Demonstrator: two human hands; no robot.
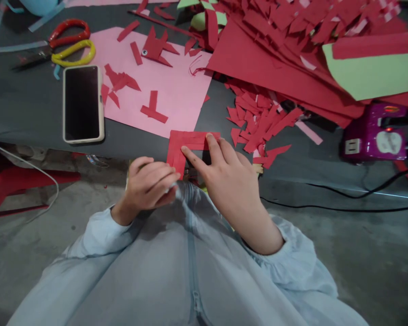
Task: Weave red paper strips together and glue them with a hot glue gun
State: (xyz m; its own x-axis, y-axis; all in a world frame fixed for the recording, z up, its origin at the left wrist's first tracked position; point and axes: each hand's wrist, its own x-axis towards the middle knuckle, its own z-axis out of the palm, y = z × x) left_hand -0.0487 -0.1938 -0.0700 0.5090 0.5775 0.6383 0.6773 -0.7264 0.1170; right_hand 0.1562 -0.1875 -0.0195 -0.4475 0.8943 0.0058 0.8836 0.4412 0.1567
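Observation:
A folded red paper strip (176, 147) forms an L-shaped corner at the table's front edge. Its lower end, which sticks out over the edge, is pinched by my left hand (151, 181), with the fingers curled. From the right, my right hand (229, 174) lies over the paper, back upward and fingers spread. One fingertip touches the inner corner and another rests on the upper arm of the strip; the thumb is hidden. Just beyond, two short red strips (152, 108) lie in a T on a pink sheet (180, 86). A red paper fish shape (158, 47) with an eye is farther back.
Left of the pink sheet are a phone (82, 104) and scissors (59, 45) with red and yellow handles. Red paper scraps (258, 117) and large red sheets (258, 59) cover the right. A purple power socket (373, 133) with black cables stands far right.

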